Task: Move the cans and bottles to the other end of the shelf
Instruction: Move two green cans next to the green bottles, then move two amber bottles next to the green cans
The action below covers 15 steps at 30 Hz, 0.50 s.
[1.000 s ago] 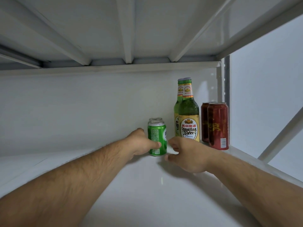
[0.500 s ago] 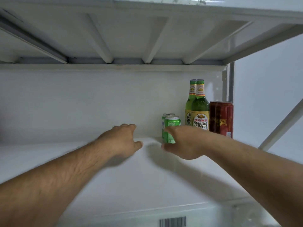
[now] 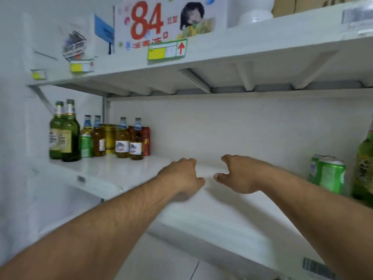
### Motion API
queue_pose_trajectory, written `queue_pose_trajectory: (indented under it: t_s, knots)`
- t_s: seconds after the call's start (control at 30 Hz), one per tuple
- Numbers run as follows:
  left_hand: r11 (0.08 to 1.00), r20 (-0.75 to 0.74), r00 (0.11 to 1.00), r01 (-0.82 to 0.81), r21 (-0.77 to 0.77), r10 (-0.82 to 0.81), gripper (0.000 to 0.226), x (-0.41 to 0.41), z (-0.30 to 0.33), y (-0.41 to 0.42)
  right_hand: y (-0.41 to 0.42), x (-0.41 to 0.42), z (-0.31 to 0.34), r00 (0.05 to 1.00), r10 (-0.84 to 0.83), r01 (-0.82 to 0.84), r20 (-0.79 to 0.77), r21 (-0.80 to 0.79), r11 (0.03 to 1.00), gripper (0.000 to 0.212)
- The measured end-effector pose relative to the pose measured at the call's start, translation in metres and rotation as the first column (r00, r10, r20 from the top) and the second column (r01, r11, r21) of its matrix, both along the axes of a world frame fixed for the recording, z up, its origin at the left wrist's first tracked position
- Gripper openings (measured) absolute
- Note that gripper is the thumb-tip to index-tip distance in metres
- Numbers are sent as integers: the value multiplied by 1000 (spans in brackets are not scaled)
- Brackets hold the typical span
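On the white shelf (image 3: 125, 170), a cluster stands at the far left end: two tall green bottles (image 3: 62, 132), a green can (image 3: 86, 145), amber bottles with blue caps (image 3: 129, 141), a yellow can (image 3: 110, 138) and a red can (image 3: 146, 141). At the right edge stand two green cans (image 3: 328, 175), and beside them a green bottle (image 3: 364, 168) is cut off by the frame. My left hand (image 3: 181, 175) and my right hand (image 3: 237, 175) hover side by side over the bare middle of the shelf. Each has loosely curled fingers and holds nothing.
The shelf above (image 3: 232, 51) hangs low overhead and carries a box printed "84" (image 3: 161, 23), a white container (image 3: 255, 11) and yellow price tags (image 3: 167, 50). A white back wall (image 3: 232, 126) closes the rear. A lower shelf edge (image 3: 201, 225) juts out below my arms.
My right hand has let go of the green can, which now stands at the right. Both hands have come to mid-shelf, and the view has swung left to show the left-end cluster.
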State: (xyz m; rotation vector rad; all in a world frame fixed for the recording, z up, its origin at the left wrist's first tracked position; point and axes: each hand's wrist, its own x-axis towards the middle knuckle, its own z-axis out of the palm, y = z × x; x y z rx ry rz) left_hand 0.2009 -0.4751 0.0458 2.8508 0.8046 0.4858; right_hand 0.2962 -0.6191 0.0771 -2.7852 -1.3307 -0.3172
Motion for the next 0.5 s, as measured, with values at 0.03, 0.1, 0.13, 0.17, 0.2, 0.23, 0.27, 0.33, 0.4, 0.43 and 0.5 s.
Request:
queue_pose_trajectory:
  t_s: [0.03, 0.1, 0.13, 0.17, 0.2, 0.23, 0.27, 0.33, 0.4, 0.43, 0.5]
  knots:
    - [999, -5, 999, -46, -5, 46, 77, -13, -1, 2, 5, -8, -2, 999, 36, -36, -10, 3, 999, 69]
    - [991, -14, 991, -136, -13, 136, 76, -38, -4, 6, 12, -22, -6, 994, 108, -108, -31, 10, 994, 69]
    - [984, -17, 984, -176, -23, 175, 76, -50, -6, 6, 15, -28, -9, 989, 141, -141, -42, 14, 990, 69]
    - [977, -19, 978, -210, -32, 210, 76, -61, -8, 7, 17, -35, -12, 984, 170, -170, -54, 20, 985, 69]
    - [970, -23, 970, -242, -36, 241, 75, -73, -10, 6, 19, -42, -15, 978, 195, -194, -66, 25, 981, 69]
    - [962, -29, 963, -270, -35, 269, 75, -84, -12, 6, 21, -48, -18, 973, 218, -217, -75, 29, 976, 70]
    - [955, -37, 956, -294, -33, 292, 74, -94, -14, 6, 24, -54, -21, 968, 239, -237, -82, 31, 971, 70]
    - [943, -48, 943, -331, -33, 329, 74, -112, -16, 5, 30, -66, -25, 959, 270, -268, -90, 34, 963, 70]
    - [933, -48, 933, -359, -29, 358, 74, -127, -15, 6, 37, -76, -27, 952, 293, -291, -85, 41, 956, 70]
    - [927, -45, 927, -373, -30, 372, 74, -134, -14, 7, 41, -82, -27, 950, 302, -299, -80, 44, 953, 70]
    - [916, -38, 917, -399, -41, 398, 73, -145, -12, 10, 49, -93, -26, 946, 316, -314, -72, 45, 948, 71]
